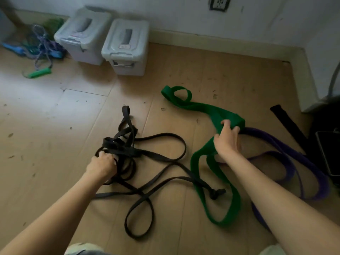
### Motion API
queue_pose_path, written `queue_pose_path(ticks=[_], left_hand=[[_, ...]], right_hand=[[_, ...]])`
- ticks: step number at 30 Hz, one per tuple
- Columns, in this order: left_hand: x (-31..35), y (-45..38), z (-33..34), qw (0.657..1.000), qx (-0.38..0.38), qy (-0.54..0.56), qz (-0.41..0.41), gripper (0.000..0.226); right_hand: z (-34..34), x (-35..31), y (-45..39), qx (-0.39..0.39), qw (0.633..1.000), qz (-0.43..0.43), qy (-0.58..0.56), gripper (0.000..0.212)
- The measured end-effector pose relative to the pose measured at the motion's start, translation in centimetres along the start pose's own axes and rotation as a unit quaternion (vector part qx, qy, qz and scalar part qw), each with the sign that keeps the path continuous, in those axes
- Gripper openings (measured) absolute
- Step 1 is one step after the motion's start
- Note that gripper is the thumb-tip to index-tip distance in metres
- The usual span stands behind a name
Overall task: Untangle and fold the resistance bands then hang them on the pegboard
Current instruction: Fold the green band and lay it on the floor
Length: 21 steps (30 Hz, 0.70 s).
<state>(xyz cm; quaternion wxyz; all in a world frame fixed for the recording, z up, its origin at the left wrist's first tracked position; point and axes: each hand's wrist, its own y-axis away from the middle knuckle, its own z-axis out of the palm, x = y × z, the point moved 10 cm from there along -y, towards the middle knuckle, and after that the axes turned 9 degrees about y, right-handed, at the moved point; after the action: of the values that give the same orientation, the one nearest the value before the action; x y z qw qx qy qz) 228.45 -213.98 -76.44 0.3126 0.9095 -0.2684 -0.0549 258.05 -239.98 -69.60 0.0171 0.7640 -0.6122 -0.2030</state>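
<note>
We see 3 bands | left hand (100,165) grasps black band (161,155) | right hand (227,139) grasps green band (198,109) | purple band (287,153) lower right | 2 bins (127,46) upper left

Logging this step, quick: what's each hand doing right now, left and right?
Left hand: closed, gripping the tangled black band.
Right hand: closed, fingers curled round the green band where it meets the purple band.

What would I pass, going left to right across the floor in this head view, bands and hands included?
Left hand gripping the tangled black band → green band held by the right hand → purple band → black strap at the far right.
</note>
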Motion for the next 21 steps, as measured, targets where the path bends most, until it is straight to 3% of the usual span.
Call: queue_pose_path(ticks=[2,4,6,7,9,11,13,15,17,19,21], left_hand=[[2.2,0.1,0.2,0.997,0.035,0.03,0.066,0.039],[4.2,0.2,1.8,0.993,0.019,0.044,0.11,0.064],[5.7,0.6,5.5,0.989,-0.055,0.015,0.136,0.09],[5.9,1.0,7.5,0.987,-0.084,-0.012,0.136,0.1],[5.6,1.6,10.5,0.985,-0.1,-0.063,0.124,0.112],[5.1,1.9,11.8,0.985,-0.065,-0.103,0.122,0.115],[4.4,1.9,11.4,0.987,-0.003,-0.094,0.127,0.105],[3.7,2.0,10.2,0.989,0.054,-0.06,0.124,0.085],[4.1,2.4,9.8,0.987,0.064,-0.01,0.148,0.063],[4.2,3.0,8.8,0.98,0.06,0.079,0.175,0.043],[2.8,2.9,5.2,0.965,0.11,0.168,0.168,0.03]], right_hand=[[2.6,0.3,1.9,-0.127,0.969,0.004,0.214,0.052],[3.0,-1.9,3.1,-0.105,0.928,-0.058,0.352,0.069],[3.9,-6.9,4.9,-0.021,0.901,-0.2,0.384,0.082],[5.4,-9.5,6.2,-0.015,0.889,-0.283,0.36,0.084],[10.5,-12.3,8.6,-0.119,0.847,-0.392,0.339,0.09],[15.2,-11.9,9.2,-0.24,0.808,-0.391,0.368,0.101],[18.0,-10.4,8.7,-0.282,0.791,-0.368,0.399,0.111],[18.9,-9.6,8.8,-0.249,0.79,-0.389,0.402,0.112],[18.8,-9.0,10.7,-0.213,0.804,-0.422,0.362,0.098],[19.1,-8.9,13.2,-0.228,0.813,-0.444,0.3,0.078],[18.0,-10.7,13.8,-0.258,0.852,-0.41,0.197,0.051]])
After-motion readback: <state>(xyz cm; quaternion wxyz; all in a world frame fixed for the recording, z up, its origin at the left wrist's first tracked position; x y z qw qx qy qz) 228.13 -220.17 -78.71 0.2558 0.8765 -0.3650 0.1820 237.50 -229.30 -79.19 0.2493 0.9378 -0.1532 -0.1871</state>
